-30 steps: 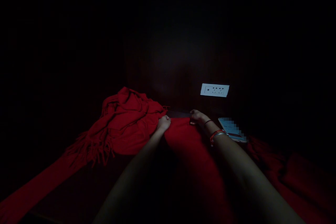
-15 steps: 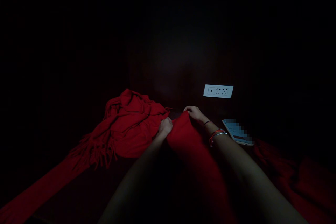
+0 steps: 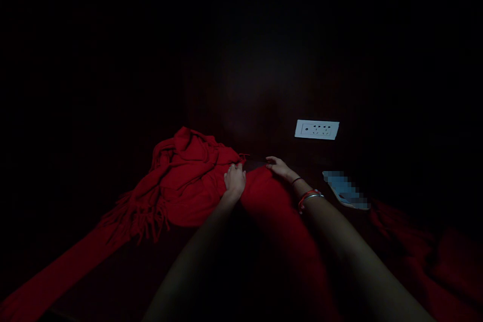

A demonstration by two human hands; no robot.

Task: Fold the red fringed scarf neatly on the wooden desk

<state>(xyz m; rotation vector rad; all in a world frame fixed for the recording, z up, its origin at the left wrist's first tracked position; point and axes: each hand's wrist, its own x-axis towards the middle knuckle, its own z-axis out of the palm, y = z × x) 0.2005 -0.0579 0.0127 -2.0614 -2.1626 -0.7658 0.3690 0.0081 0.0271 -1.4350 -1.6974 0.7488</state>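
Note:
In the dim head view, a red fringed scarf [image 3: 188, 173] lies bunched to the left, its tassels hanging over the near side. A smoother stretch of red cloth [image 3: 279, 216] runs from between my hands down toward me; whether it joins the scarf is not visible. My left hand [image 3: 235, 179] rests on the seam between the two, fingers loosely stretched forward. At the far right corner of the smooth cloth is my right hand [image 3: 279, 167], its fingers apart and touching the edge. A dark band and bracelets circle my right wrist.
A phone [image 3: 345, 190] with a blurred-out screen lies right of my right forearm. On the dark wall behind is a white socket plate [image 3: 317, 129]. More red fabric [image 3: 426, 256] spreads at the lower right. Most surroundings are lost in darkness.
My left hand has loosened from a closed grip and lies flatter. My right fingers have let go of the cloth's corner, which has sunk lower.

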